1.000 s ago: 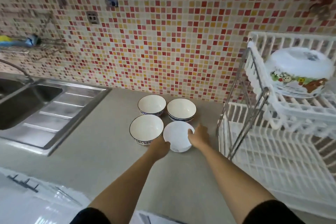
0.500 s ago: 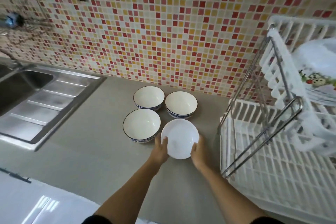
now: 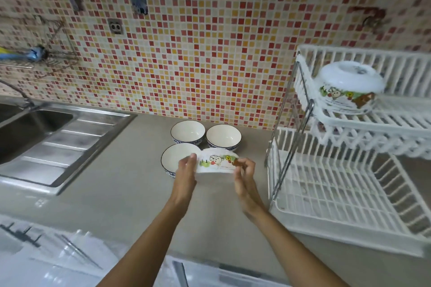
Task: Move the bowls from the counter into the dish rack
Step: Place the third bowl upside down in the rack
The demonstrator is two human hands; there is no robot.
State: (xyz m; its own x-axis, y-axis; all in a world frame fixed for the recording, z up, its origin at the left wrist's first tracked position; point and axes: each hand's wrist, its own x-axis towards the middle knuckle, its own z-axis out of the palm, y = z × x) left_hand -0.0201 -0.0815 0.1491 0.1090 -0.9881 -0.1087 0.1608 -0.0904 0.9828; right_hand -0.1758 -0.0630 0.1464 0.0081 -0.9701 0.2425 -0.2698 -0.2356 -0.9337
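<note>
A white bowl with a cartoon print [image 3: 217,161] is lifted off the counter and turned upside down between both hands. My left hand [image 3: 186,170] grips its left side and my right hand [image 3: 245,173] grips its right side. Three white bowls with blue rims stand on the grey counter [image 3: 105,193]: one [image 3: 175,158] right behind my left hand, two more [image 3: 188,131] [image 3: 223,136] near the tiled wall. The white two-tier dish rack [image 3: 338,193] stands to the right. A matching cartoon bowl [image 3: 347,87] lies upside down on its upper shelf.
A steel sink with drainboard [image 3: 58,137] fills the left of the counter. The rack's metal frame post [image 3: 279,158] rises close to my right hand. A wire wall shelf [image 3: 35,58] hangs at the far left. White plastic lies at the near counter edge [image 3: 58,251].
The cartoon bowl was resting face up on the counter; both hands have lifted it and flipped it so its printed outside shows. The camera view has tilted upward.
</note>
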